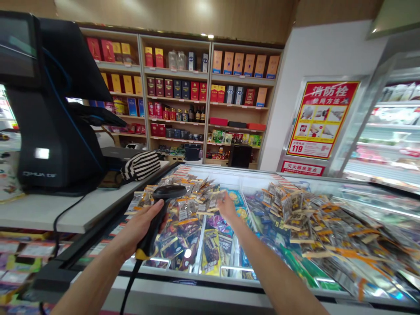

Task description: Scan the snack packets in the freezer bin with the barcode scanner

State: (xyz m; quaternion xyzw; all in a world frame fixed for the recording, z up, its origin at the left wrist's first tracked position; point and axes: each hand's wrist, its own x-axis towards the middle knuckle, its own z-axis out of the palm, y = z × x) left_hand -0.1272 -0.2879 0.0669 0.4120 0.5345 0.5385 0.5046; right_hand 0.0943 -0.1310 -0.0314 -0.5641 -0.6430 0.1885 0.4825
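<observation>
Straight ahead, wooden wall shelves (177,73) full of boxed goods and bottles fill the back of the shop. Below them a glass-topped chest freezer (197,286) spans the foreground, with wrapped frozen goods visible under its sliding lids. At the left a black checkout terminal (49,131) stands on a pale tabletop (42,210) that meets the freezer's left edge. A red fire-hydrant poster (321,118) hangs on the white wall at the right, beside a lit refrigerated case (387,131).

Two heaps of small snack packets lie on the freezer lid: the left heap (187,192) near the far left corner, the right heap (305,214) spreading towards the right edge. A striped pouch (141,165) rests at the tabletop's far right edge.

The left hand (141,225) has its fingers wrapped round the grip of a black barcode scanner (167,194), its head over the left heap and its cable (129,284) hanging over the near edge. The right hand (226,205) touches the left heap's right side; I cannot tell whether its fingers pinch a packet.
</observation>
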